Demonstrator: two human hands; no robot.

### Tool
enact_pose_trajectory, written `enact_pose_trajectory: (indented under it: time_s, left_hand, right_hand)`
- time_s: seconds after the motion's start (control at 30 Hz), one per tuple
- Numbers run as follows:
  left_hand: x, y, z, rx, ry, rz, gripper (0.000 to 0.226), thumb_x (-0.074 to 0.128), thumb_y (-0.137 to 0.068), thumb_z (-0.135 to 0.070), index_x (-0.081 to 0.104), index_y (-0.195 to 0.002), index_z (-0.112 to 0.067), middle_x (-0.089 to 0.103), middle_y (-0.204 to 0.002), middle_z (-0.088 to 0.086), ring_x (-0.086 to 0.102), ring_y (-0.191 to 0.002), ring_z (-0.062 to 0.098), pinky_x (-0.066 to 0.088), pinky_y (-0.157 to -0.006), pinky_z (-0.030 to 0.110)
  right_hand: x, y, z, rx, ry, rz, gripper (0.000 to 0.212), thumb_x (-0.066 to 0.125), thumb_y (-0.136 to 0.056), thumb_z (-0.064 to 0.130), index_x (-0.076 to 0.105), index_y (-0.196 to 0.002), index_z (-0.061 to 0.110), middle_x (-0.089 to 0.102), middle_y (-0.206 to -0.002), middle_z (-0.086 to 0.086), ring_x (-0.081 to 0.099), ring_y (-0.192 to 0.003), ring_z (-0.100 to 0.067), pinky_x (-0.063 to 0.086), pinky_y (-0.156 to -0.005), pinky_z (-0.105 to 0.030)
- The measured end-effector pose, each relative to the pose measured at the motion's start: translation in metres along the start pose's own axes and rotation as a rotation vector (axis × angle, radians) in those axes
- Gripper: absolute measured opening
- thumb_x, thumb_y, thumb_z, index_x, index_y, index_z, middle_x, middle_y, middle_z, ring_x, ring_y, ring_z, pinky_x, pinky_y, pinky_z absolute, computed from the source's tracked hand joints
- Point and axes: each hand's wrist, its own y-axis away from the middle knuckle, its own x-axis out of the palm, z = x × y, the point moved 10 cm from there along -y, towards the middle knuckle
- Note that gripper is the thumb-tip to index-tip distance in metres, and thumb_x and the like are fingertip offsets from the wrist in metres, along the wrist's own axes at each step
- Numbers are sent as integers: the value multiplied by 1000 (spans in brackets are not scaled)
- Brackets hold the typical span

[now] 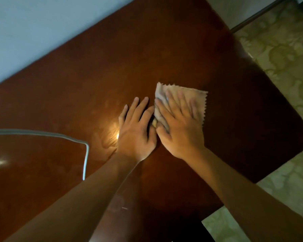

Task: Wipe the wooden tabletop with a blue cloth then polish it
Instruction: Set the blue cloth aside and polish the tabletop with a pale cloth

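two hands lie flat on the desk (164,49) in my view, side by side and touching at the thumbs. my right hand (179,126) is spread wide, fingers straight, pressing down on the cloth (198,100); it pins the fabric under its palm rather than gripping it. the cloth looks pale and washed out in this warm light, so i cannot tell its colour; it has a zigzag edge along its right side and lies a little right of the desk's middle, its far corner poking out beyond my fingertips. my left hand (136,126) rests just left of the cloth, fingers straight and holding nothing, its index finger touching the cloth's left edge. something small and yellowish shows between the two thumbs, too blurred to name. a bright glare spot (113,135) shines on the reddish-brown wood just left of my left hand. a pale cable (85,154) loops across the near left part of the desk. a light wall (42,32) runs along the far left side, and a patterned floor (278,67) lies to the right.
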Motion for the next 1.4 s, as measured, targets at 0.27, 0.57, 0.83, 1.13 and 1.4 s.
enact_pose_trajectory:
  time_s: [0.27, 0.57, 0.83, 1.13, 1.4]
  left_hand:
    - [-46, -4, 70, -134, -167, 18, 56, 37, -99, -39, 41, -152, -22, 33, -162, 4, 18, -153, 23, 6, -120, 46]
    - [-42, -3, 128, -277, -302, 34, 59, 18, -102, -46, 24, -158, -28, 14, -168, 2, -1, -156, 24, 1, -122, 54]
    - [-43, -3, 126, -252, -283, 3, 56, 20, -104, -46, 28, -156, -27, 19, -167, 4, 2, -156, 27, 3, -122, 56]
    - [-43, -12, 72, 28, -255, -39, 52, 33, -102, -34, 46, -150, -18, 34, -161, 12, 22, -152, 34, 10, -118, 57]
    - [-4, -20, 41, 16, -225, 77, 54, 27, -105, -39, 34, -156, -24, 20, -166, 5, 7, -156, 28, 4, -121, 57]
  right_hand:
    - [-8, -77, -40, 135, 112, 55, 71, 20, -97, 64, 23, -161, 32, 25, -168, -9, 18, -155, -36, 16, -122, -59]
    - [25, -1, 101, -74, -19, 12, 64, 32, -101, 63, 33, -158, 36, 20, -170, -1, 7, -159, -27, 1, -128, -53]
    - [4, -74, 0, 102, 92, 89, 70, 15, -100, 66, 20, -162, 33, 22, -169, -9, 21, -154, -36, 19, -123, -57]
    - [9, -41, 31, 33, 31, 63, 65, 27, -99, 65, 37, -156, 36, 31, -166, -4, 22, -155, -31, 14, -123, -54]
    - [-32, -79, -122, 295, 53, 12, 65, 27, -105, 60, 27, -160, 25, 28, -165, -16, 26, -151, -40, 20, -122, -59]
